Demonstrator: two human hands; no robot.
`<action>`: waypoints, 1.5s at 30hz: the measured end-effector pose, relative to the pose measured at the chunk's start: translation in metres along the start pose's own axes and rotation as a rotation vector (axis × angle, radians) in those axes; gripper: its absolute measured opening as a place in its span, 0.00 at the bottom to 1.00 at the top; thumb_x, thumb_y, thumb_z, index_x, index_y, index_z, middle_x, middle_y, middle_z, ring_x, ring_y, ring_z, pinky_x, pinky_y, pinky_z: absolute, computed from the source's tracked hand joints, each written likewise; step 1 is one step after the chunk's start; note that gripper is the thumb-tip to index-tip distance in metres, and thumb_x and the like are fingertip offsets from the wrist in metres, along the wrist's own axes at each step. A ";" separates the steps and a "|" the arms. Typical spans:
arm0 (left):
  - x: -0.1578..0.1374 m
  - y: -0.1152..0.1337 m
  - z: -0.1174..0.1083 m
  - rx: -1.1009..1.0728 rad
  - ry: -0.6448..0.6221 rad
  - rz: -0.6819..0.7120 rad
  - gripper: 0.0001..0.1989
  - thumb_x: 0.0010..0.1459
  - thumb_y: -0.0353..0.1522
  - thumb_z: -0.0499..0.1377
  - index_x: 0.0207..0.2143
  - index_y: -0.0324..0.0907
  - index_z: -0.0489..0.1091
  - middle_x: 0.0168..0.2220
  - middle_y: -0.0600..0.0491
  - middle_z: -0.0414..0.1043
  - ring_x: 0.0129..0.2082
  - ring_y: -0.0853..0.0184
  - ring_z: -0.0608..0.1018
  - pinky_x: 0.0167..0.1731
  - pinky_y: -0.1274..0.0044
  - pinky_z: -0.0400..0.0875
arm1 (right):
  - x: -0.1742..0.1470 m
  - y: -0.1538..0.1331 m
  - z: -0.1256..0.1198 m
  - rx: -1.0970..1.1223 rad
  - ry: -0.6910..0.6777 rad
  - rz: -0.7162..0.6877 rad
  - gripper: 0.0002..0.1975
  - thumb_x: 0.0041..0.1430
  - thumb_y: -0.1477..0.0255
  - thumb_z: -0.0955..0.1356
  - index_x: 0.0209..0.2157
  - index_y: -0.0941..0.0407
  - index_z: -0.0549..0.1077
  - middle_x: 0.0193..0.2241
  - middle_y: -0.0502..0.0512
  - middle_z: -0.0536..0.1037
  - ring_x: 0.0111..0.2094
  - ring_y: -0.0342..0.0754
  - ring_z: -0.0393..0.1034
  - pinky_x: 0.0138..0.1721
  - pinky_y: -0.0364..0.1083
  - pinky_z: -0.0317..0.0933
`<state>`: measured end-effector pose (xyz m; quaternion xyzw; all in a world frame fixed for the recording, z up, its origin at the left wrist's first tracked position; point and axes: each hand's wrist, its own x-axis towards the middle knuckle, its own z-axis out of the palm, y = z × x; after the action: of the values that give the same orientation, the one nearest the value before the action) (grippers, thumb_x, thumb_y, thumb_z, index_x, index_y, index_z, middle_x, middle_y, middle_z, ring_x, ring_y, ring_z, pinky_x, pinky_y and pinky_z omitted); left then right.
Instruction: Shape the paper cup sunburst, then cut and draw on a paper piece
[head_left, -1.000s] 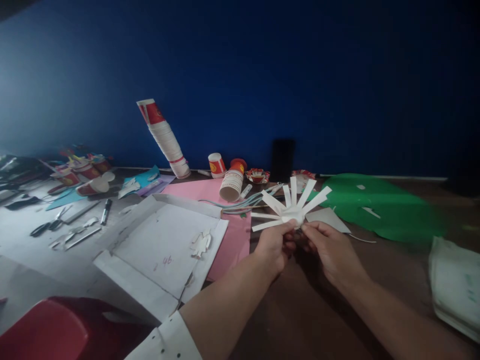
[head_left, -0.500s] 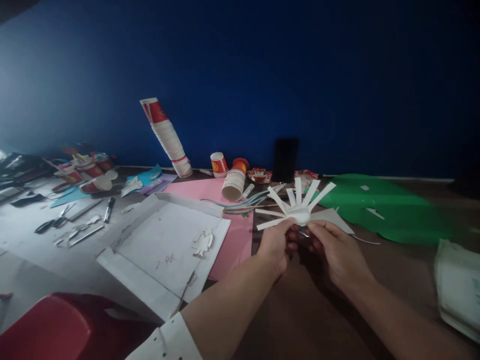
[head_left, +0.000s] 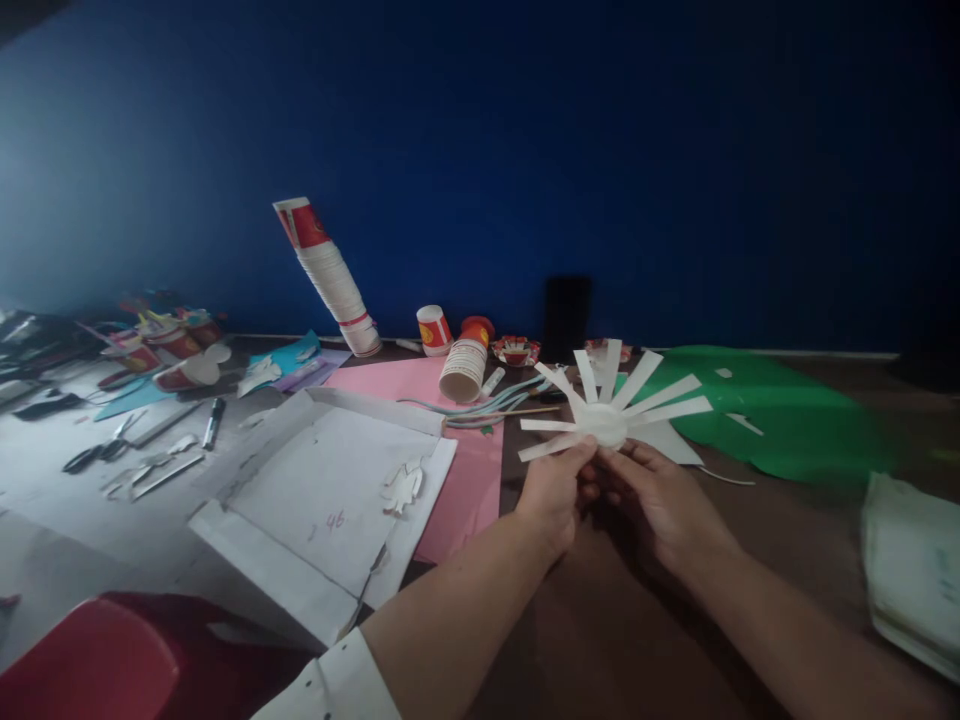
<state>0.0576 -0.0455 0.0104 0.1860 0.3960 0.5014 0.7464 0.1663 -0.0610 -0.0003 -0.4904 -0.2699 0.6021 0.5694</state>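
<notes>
A white paper cup [head_left: 602, 425] cut into strips is splayed like a flower, its round base in the middle and the strips fanning outward. Pinching its near edge from the left is my left hand [head_left: 556, 492], thumb on top. My right hand [head_left: 660, 497] grips the same edge from the right, the two thumbs close together. Both hands are above the brown table, and their lower fingers are partly hidden. Behind the cut cup lie bluish-white cords [head_left: 495, 405] and a green paper sheet [head_left: 750, 410].
A leaning stack of paper cups [head_left: 330, 275] stands by the blue wall, with more cups [head_left: 463, 370] lying to its right. An open white box lid [head_left: 300, 480] rests on pink paper [head_left: 472, 500]. Scissors [head_left: 105, 452] lie at left; a red stool [head_left: 97, 650] is at front left.
The cut cup has tilted up toward me, showing its flat round base and more strips on the right. My right hand has shifted slightly left, closer to my left hand.
</notes>
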 end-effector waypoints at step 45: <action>0.006 0.002 -0.008 0.047 -0.092 0.052 0.22 0.38 0.42 0.77 0.26 0.35 0.74 0.22 0.51 0.73 0.20 0.70 0.73 0.24 0.78 0.67 | -0.004 -0.006 -0.008 -0.290 0.018 -0.138 0.17 0.44 0.56 0.79 0.31 0.52 0.81 0.25 0.50 0.79 0.25 0.45 0.66 0.25 0.45 0.61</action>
<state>0.0513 -0.0401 0.0050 0.2364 0.3681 0.5021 0.7460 0.1753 -0.0652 0.0033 -0.5531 -0.3821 0.5117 0.5350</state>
